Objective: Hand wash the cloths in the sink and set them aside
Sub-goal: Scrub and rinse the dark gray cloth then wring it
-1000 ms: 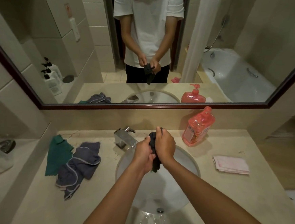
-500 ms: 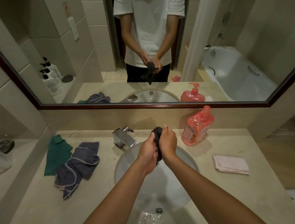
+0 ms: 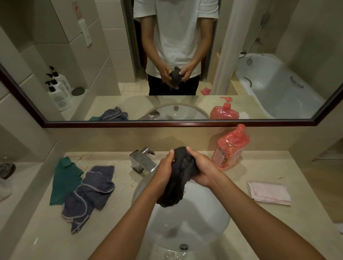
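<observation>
— where's the dark cloth [image 3: 177, 177]?
— bunched over the sink [image 3: 204, 215], left hand [image 3: 164, 171] and right hand [image 3: 204, 168] both in a tight grip on it (looks wet).
— others?
— blue cloth [image 3: 91, 194] on the tabletop [image 3: 42, 252].

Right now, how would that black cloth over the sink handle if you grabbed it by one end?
Probably floppy: the black cloth bunches between the left hand and right hand, and its lower end hangs limp over the sink. Likely wet, so heavy for its size and apt to drip. Its crinkled surface suggests it would not slip easily.
</observation>
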The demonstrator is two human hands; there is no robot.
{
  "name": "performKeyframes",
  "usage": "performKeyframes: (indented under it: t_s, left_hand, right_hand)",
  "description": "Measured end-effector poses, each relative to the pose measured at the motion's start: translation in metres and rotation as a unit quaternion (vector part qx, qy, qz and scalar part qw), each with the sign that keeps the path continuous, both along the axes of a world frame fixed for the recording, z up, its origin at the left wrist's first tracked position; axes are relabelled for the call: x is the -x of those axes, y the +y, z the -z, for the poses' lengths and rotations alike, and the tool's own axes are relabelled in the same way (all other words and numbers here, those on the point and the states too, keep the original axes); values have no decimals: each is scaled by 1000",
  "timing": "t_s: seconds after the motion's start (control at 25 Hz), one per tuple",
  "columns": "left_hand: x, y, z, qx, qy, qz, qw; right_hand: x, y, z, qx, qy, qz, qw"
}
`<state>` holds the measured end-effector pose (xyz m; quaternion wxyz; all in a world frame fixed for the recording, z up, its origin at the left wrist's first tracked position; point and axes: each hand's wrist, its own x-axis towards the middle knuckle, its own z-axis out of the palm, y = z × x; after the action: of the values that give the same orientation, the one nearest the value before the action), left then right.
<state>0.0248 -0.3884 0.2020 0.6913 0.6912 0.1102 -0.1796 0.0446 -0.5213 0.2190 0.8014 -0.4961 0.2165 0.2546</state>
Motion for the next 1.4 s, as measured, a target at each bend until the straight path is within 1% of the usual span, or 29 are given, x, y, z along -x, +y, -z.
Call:
performKeyframes:
  t_s: [0.08, 0.16, 0.24, 0.28, 0.4, 0.48, 0.6, 0.72, 0.8, 0.96, 1.12, 1.2, 1.28, 1.4]
  left_hand:
    - [7, 0, 13, 24, -7, 3, 1000]
    - [11, 0, 24, 42, -13, 15, 999]
    - [9, 1, 31, 58, -7, 8, 998]
    - [8, 1, 34, 73, -3, -10, 997]
    - [-1, 0, 36, 141, 27, -129, 981]
    - [-11, -7, 30, 170, 46, -185, 967]
    - [-25, -23, 17, 124, 48, -211, 968]
    - [-30, -37, 13, 73, 48, -224, 971]
    - [-30, -44, 13, 42, 42, -228, 972]
    - [-29, -54, 17, -7, 20, -233, 972]
    - [-40, -44, 26, -49, 15, -258, 965]
    - [-40, -45, 31, -44, 24, -242, 969]
    - [-34, -52, 38, -35, 32, -224, 974]
    - [-32, -58, 42, -53, 20, -218, 974]
  right_hand:
    - [-3, -4, -2, -48, -22, 42, 998]
    - [-7, -8, -4, -46, -45, 76, 995]
    - [-11, -12, -5, -5, -81, 106, 991]
    - [-13, -15, -3, 28, -98, 117, 988]
    - [-12, -22, 4, 146, -122, 113, 975]
    - [-3, -16, 10, 187, -127, 85, 970]
    - [11, 10, 17, 202, -128, 62, 969]
    - [8, 34, 17, 303, -143, 104, 937]
    - [-3, 39, 15, 331, -129, 137, 925]
    - [-22, 30, 20, 320, -70, 146, 933]
    - [-1, 43, 43, 298, -85, 145, 940]
    - [-1, 42, 49, 305, -91, 150, 936]
    - [-16, 35, 46, 317, -77, 159, 932]
    - [-29, 26, 45, 317, -71, 165, 931]
